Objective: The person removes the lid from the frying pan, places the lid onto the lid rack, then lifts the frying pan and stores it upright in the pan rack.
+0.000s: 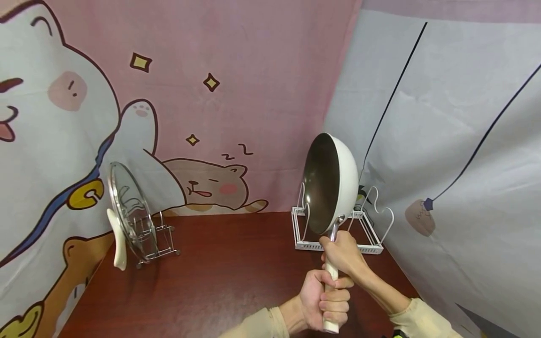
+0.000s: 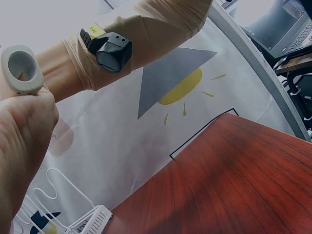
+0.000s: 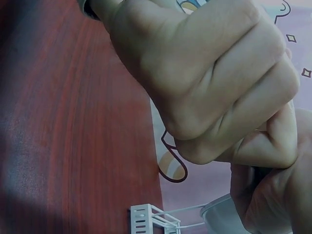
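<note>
A deep, wok-like pan point(image 1: 348, 173), white outside and dark inside, stands on edge with its opening toward the left. It overlaps a white wire rack point(image 1: 310, 245) at the right in the head view. My right hand point(image 1: 343, 253) grips the pale handle near its metal neck. Lower down, my left hand point(image 1: 323, 300) wraps its fingers round the handle's end. The ring-shaped handle end point(image 2: 22, 85) pokes out above my left hand in the left wrist view. From the right wrist, the left fist hides most of the handle, and part of the pan point(image 3: 226, 215) shows below.
On the left, a glass lid point(image 1: 133, 211) with a long cream handle leans upright in a chrome wire rack point(image 1: 165, 251). Both racks stand on a red-brown wooden table point(image 1: 220, 272). Printed cloth point(image 1: 253, 61) hangs along the back and sides.
</note>
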A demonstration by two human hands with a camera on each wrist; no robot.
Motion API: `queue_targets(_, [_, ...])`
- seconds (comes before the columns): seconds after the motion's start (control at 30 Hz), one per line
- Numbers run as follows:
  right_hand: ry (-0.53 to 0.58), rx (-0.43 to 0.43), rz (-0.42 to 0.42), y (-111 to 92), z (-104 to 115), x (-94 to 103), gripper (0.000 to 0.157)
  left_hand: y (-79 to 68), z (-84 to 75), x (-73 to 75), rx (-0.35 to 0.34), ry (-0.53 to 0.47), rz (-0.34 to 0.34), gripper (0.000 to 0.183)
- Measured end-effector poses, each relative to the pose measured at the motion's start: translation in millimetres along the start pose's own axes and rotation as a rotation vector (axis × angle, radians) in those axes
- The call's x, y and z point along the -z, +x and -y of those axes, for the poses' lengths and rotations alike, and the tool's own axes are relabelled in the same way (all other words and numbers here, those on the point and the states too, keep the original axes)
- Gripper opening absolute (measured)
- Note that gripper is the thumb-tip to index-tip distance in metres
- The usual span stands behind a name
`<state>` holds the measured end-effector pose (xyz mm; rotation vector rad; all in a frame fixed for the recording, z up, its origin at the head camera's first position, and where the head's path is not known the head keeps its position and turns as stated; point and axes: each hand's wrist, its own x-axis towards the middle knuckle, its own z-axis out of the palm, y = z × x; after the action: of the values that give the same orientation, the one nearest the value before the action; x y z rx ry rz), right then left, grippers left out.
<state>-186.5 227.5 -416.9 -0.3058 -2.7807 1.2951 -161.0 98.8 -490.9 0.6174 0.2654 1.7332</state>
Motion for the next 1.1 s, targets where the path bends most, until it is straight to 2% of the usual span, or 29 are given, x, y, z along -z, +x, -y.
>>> queue_targets(0.47, [-0.008,0.008,0.022,2.6,-8.4,0.7,0.033,4.5,4.4,1.4,-0.003,-0.007,-0.047,0.029])
queue_targets(1.1, [-0.007,0.005,0.025,7.8,-15.8,-5.9,0.034,2.9,5.8,8.1,-0.011,-0.014,-0.058,0.028])
